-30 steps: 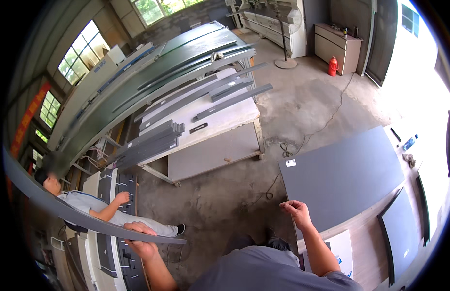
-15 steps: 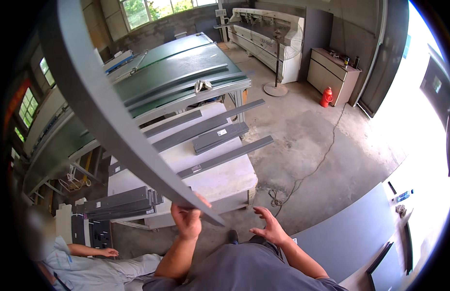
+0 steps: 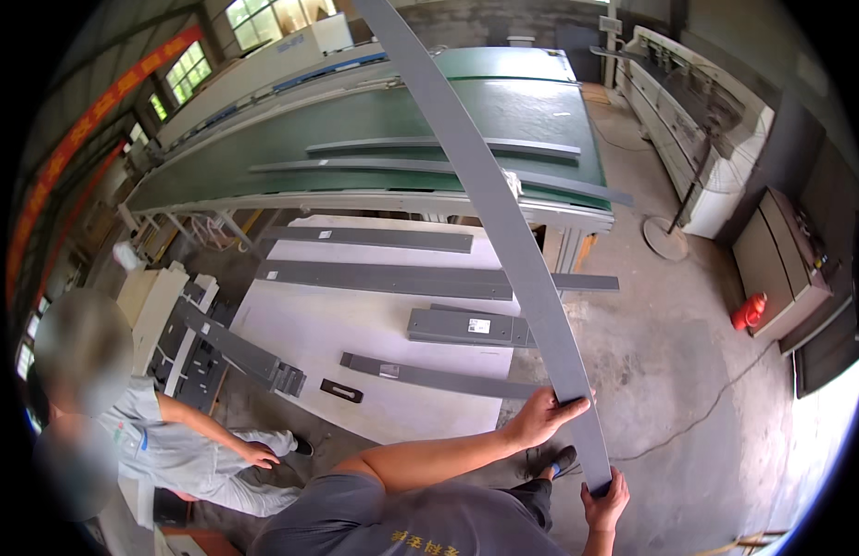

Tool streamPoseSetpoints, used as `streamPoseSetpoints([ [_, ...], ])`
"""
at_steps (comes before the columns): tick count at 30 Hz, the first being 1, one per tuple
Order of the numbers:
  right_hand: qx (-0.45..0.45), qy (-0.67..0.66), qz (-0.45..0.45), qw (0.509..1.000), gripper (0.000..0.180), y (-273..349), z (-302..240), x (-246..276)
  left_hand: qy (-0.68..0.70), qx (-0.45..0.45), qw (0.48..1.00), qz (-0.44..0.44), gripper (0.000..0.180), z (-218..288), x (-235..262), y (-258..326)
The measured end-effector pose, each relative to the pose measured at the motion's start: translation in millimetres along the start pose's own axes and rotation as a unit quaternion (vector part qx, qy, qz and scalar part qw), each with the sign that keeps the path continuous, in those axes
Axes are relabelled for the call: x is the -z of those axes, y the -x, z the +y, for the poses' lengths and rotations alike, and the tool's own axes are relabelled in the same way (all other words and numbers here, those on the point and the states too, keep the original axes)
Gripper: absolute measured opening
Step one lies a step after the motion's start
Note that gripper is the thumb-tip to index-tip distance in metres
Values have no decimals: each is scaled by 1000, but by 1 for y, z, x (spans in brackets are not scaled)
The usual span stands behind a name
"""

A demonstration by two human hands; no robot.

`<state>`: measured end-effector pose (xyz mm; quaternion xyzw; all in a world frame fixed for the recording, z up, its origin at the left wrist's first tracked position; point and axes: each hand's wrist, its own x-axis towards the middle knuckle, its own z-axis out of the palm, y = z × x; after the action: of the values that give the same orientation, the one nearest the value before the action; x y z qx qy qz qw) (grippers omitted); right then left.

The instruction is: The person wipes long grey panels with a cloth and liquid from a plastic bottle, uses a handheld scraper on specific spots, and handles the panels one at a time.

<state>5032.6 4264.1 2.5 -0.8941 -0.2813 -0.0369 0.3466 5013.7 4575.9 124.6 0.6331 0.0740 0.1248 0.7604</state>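
Observation:
A long, flat grey strip rises from in front of my body up past the top edge of the view. My left hand is wrapped round its edge a little above the lower end. At that lower end my right hand grips the strip too. Beyond my left hand stands a white-topped table. On it lie several grey strips, among them a long one, a short labelled stack and a near strip. A small dark slotted piece rests by the table's near edge.
A person in light work clothes is at the left, beside stacked grey strips. Behind the white table is a green-topped table bearing more strips. To the right are a white machine, a round-based stand, a red flask and a floor cable.
My view has swung to the left. My right hand has gone from empty and spread to gripping the strip's lower end. The strip now leans less, its upper part farther right in view.

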Motion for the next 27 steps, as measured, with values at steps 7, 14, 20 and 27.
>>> streamPoseSetpoints([
  [7,-42,18,-213,976,60,-168,141,109,206,258,925,187,32,-138,-83,-178],
  [14,6,29,-224,974,63,-370,163,155,237,199,919,246,31,-142,-83,-332],
  [20,-69,21,-324,943,62,-528,178,165,138,198,957,158,74,-149,-37,-453],
  [27,11,74,-338,938,64,-759,217,143,-421,135,733,517,28,-169,232,-569],
])
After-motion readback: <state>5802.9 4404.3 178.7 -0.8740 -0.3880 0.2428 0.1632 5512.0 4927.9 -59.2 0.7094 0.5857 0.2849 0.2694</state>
